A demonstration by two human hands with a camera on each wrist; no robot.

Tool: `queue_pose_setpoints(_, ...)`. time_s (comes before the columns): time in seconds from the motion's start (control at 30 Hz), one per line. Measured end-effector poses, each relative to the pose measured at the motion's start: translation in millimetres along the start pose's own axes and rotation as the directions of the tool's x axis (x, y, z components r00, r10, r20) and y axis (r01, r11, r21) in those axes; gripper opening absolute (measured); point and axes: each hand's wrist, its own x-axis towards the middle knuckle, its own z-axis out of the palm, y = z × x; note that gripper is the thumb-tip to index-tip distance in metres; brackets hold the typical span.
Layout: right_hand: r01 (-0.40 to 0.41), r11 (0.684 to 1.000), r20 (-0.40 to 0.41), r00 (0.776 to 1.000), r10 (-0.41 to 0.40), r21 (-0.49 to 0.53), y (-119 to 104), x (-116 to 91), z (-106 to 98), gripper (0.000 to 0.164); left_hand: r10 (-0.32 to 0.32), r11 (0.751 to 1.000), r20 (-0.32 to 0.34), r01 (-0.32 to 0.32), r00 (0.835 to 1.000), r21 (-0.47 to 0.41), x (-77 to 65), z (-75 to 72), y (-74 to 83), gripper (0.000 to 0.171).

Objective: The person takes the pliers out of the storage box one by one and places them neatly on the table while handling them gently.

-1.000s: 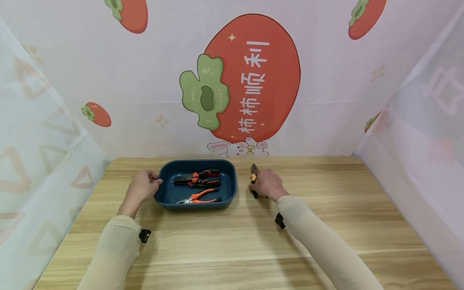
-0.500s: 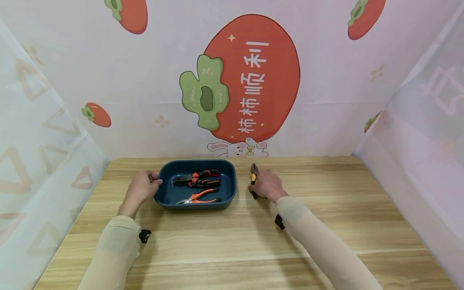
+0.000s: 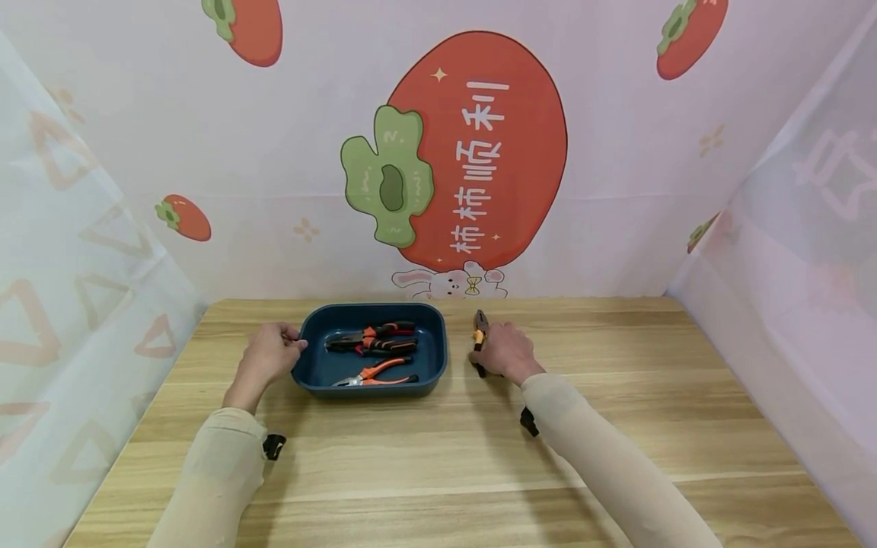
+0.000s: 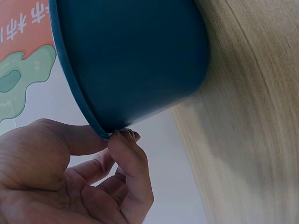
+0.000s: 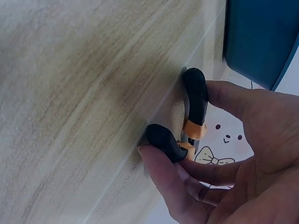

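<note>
A dark blue tray point(image 3: 373, 390) stands on the table, and my left hand point(image 3: 269, 352) pinches its left rim between thumb and fingers. The left wrist view shows that thumb and fingertip meeting at the rim of the tray point(image 4: 126, 60). To the right of the tray, my right hand point(image 3: 505, 352) grips pliers point(image 3: 480, 329) with black and orange handles. Their jaws point toward the back wall. In the right wrist view the thumb lies against one handle of the pliers point(image 5: 196, 95) and the fingers lie round the other. The two handles are spread apart, close to the tabletop.
Inside the tray lie black-and-orange pliers point(image 3: 384, 345) and, nearer the front, orange-handled pliers point(image 3: 373, 374). More red-and-black handles point(image 3: 393, 328) lie behind them, partly overlapping. The wooden table point(image 3: 411, 472) ends at a printed cloth backdrop point(image 3: 274, 152), with cloth sides left and right.
Both hands keep their places, the left at the tray's rim and the right on the pliers. Only a very slight shift of the head view shows.
</note>
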Motion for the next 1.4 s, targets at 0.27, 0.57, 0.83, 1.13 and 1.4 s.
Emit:
queue_pose_setpoints(0.27,-0.031,1.0,0.023,0.999,0.031,-0.003,1,1,-1,0.047,0.0,1.0,0.003,0.0,1.0,-0.003,-0.2,0.1,0.4,0.025)
queue_pose_setpoints(0.57,-0.017,0.999,0.009,1.0,0.017,-0.04,1,-2,-5,0.053,0.018,1.0,-0.007,-0.018,1.0,-0.002,-1.7,0.1,1.3,0.025)
queue_pose_setpoints(0.83,-0.008,0.999,-0.001,1.0,0.008,-0.033,3,-1,-9,0.053,0.011,1.0,-0.01,-0.011,1.0,-0.001,-2.0,0.5,2.2,0.025)
queue_pose_setpoints(1.13,0.007,1.0,-0.015,1.0,-0.007,-0.01,-1,-7,-18,0.052,0.013,1.0,-0.003,-0.013,1.0,-0.006,-2.3,0.1,1.3,0.025)
queue_pose_setpoints(1.4,0.073,0.997,-0.064,0.995,-0.073,-0.004,-9,-14,-33,0.048,0.016,1.0,-0.01,-0.016,1.0,0.002,-1.8,1.0,1.3,0.025)
